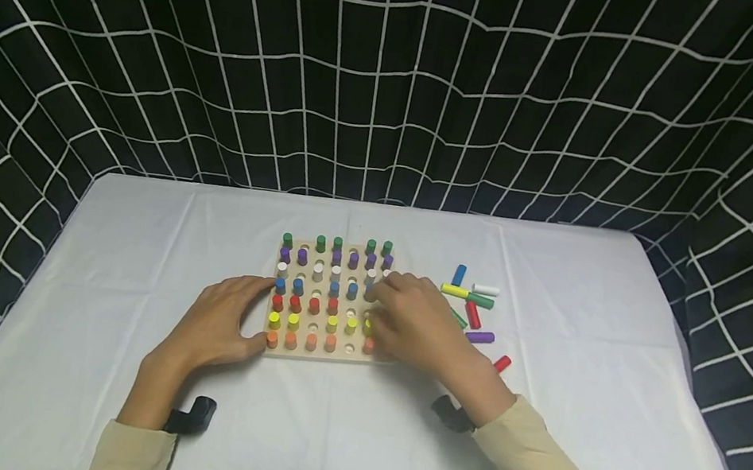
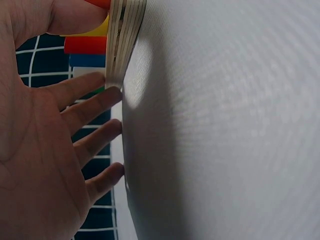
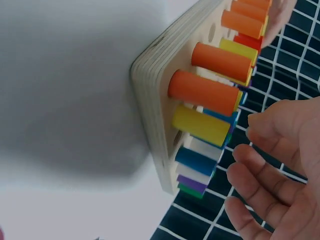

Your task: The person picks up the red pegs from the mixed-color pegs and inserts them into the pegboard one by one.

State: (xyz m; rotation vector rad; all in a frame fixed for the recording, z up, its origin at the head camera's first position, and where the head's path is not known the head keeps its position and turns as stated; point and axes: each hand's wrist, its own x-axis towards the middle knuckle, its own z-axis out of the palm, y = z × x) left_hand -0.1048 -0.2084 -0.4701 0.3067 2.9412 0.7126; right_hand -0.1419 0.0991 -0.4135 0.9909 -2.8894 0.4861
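Note:
A pale wooden pegboard (image 1: 302, 354) carries rows of upright coloured pegs: green at the far side, then purple, white, blue, red, yellow and orange nearest. At the board's left edge, my left hand (image 1: 213, 320) touches with spread, fairly straight fingers, the thumb at the near corner by an orange peg. Its other fingertips reach down to the tablecloth in the left wrist view. Over the board's right side hovers my right hand (image 1: 418, 321), loosely bent, fingertips close to a blue peg (image 1: 370, 293). No peg shows between its fingers in the right wrist view. It hides several right-hand pegs.
Right of the board lie loose pegs: blue (image 1: 460, 275), white (image 1: 486, 290), yellow (image 1: 454, 290), purple (image 1: 480, 336), plus green and red ones. Bare holes show among the standing pegs. A white cloth (image 1: 319, 436) covers the table; a black gridded curtain (image 1: 368, 89) hangs behind.

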